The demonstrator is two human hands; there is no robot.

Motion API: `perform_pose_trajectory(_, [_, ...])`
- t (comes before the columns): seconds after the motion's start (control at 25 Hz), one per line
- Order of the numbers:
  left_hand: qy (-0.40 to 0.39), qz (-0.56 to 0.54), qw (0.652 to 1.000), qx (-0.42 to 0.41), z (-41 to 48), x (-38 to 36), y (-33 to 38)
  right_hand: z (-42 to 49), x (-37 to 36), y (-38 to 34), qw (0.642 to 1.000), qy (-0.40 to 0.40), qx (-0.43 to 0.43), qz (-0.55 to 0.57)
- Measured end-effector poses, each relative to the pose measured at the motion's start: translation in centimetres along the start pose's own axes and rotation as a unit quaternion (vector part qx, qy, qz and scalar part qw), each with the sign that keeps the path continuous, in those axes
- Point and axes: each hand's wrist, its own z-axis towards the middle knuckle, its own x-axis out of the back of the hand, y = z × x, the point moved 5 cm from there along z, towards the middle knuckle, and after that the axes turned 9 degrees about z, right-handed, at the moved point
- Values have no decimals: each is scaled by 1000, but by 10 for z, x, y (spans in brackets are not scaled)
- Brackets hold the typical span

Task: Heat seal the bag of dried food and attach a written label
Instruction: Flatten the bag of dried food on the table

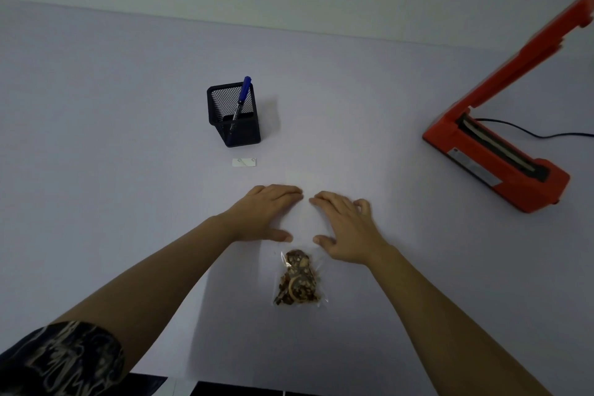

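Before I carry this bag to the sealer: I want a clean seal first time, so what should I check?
1. Arm of the orange heat sealer raised: ok.
2. The dried food bunched at the near end of the clear plastic bag, away from its far end: ok.
3. The left hand and right hand flat on the bag's empty part: ok.
4. Bag mouth smooth, free of creases: cannot tell; the film barely shows.
5. Sealer powered: cannot tell; its black cable runs out of view.
6. The blue marker in the black mesh holder, small white label lying in front of it: ok.
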Motion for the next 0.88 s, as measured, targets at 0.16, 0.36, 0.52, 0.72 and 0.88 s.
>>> perform_pose_trajectory(0.16, [2, -2, 1000, 14, 3, 3, -1, 5, 2, 1, 999, -19, -32, 7])
perform_pose_trajectory(0.36, [-2, 14, 999, 30, 6, 7, -2, 9, 2, 3, 998, -34, -53, 15])
perform_pose_trajectory(0.52, [0, 24, 999, 39, 6, 7, -2, 7, 3, 2, 998, -29, -61, 10])
perform_pose_trajectory(0.72, [-1, 35, 998, 52, 8, 7, -3, 5, 4, 4, 997, -20, -81, 4])
perform_pose_trajectory(0.88, [-7, 27, 998, 51, 6, 6, -2, 5, 3, 3, 996, -20, -84, 21])
